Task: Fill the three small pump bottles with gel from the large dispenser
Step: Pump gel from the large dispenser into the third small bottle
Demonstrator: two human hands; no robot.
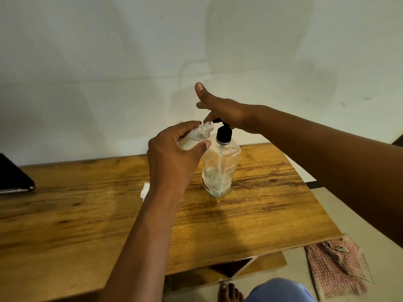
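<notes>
Meanwhile left hand (174, 151) grips the uncapped small bottle (196, 135); right hand (222, 110), fingers straight, presses the dispenser (220, 168) pump; a white cap (145, 190) lies behind the left wrist.

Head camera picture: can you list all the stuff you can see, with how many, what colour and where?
large dispenser: one, clear with black pump, standing mid-table
small bottle: one, clear, uncapped, tilted with its mouth at the pump spout
white piece: one, white, on the table left of the left wrist, partly hidden
table: one, brown wood, against the wall
dark flat thing: one, black, at the table's left edge
checked cloth: one, red and white, on the floor right
wall: pale, behind
left hand: one, holds the small bottle
right hand: one, presses the pump, fingers straight
foot: one, bare, bottom edge
</notes>
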